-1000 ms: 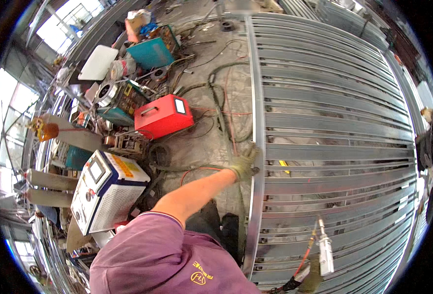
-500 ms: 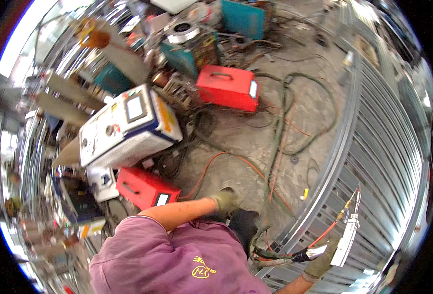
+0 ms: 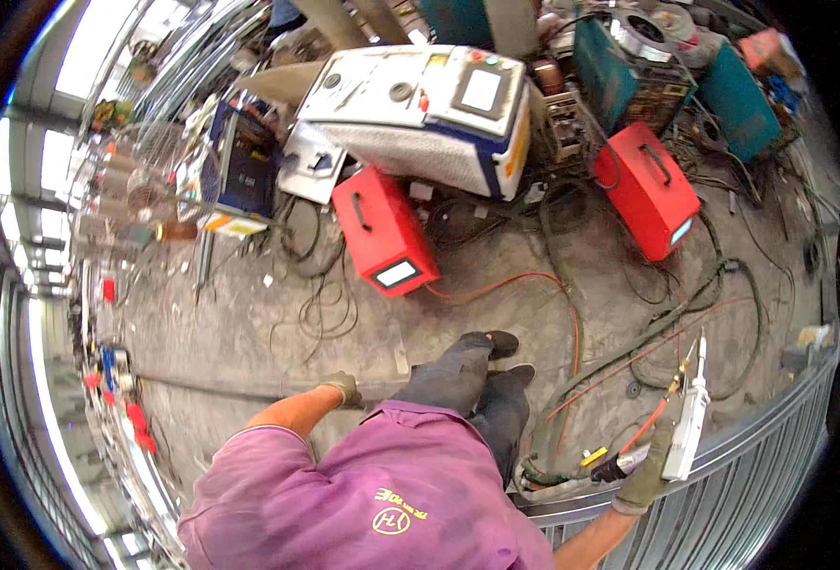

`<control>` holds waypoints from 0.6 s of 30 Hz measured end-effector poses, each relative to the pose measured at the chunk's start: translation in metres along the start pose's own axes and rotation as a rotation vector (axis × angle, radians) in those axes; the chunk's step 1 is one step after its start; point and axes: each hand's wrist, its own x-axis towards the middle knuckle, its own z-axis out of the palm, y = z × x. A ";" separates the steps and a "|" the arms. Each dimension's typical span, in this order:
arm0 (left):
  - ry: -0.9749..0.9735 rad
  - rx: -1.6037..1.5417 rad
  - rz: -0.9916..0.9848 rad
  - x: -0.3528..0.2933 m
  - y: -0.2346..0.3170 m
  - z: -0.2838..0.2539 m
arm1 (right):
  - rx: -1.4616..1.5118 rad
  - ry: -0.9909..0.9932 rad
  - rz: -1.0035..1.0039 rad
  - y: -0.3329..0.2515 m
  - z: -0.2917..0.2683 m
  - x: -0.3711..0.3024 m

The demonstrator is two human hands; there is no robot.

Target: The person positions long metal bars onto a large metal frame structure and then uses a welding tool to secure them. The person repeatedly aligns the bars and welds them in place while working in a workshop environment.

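My right hand [image 3: 644, 483], in an olive work glove, is wrapped round a white handheld welding gun [image 3: 690, 425] with a slim metal nozzle pointing away from me. An orange-red tube [image 3: 646, 427] runs up to a brass fitting beside the nozzle, and a dark cable sleeve [image 3: 608, 471] reaches back from my hand. The gun is held up near the metal frame on my right. My left hand [image 3: 344, 388], also gloved, hangs beside my left hip above the floor, touching nothing I can see. Its fingers are too small and hidden to make out.
A metal slatted frame [image 3: 667, 532] lies at the near right. Two red boxes with handles, the left one [image 3: 382, 228] and the right one [image 3: 650, 190], stand ahead, near a white control cabinet [image 3: 410, 114]. Green hoses [image 3: 620, 356] and orange lines cross the floor. A yellow object [image 3: 594, 457] lies by the frame.
My view and body have turned left, so the red boxes and cabinet appear farther right. The welding gun stays in my right hand; the frame fills less of the view. My left hand hangs farther left.
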 end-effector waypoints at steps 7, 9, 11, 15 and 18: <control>0.087 -0.453 0.045 -0.021 0.044 0.073 | -0.051 -0.271 -0.134 -0.019 0.054 0.021; 0.237 -0.578 0.098 -0.021 0.059 0.035 | -0.056 -0.375 -0.090 -0.024 0.057 0.039; 0.340 -0.844 0.130 -0.046 0.084 0.024 | -0.073 -0.392 -0.113 -0.045 0.045 0.030; 0.657 -1.281 0.710 -0.075 0.179 -0.076 | 0.004 -0.446 -0.421 -0.101 0.103 0.025; 1.019 -0.896 1.135 -0.094 0.252 -0.127 | -0.092 -0.550 -0.447 -0.125 0.162 0.007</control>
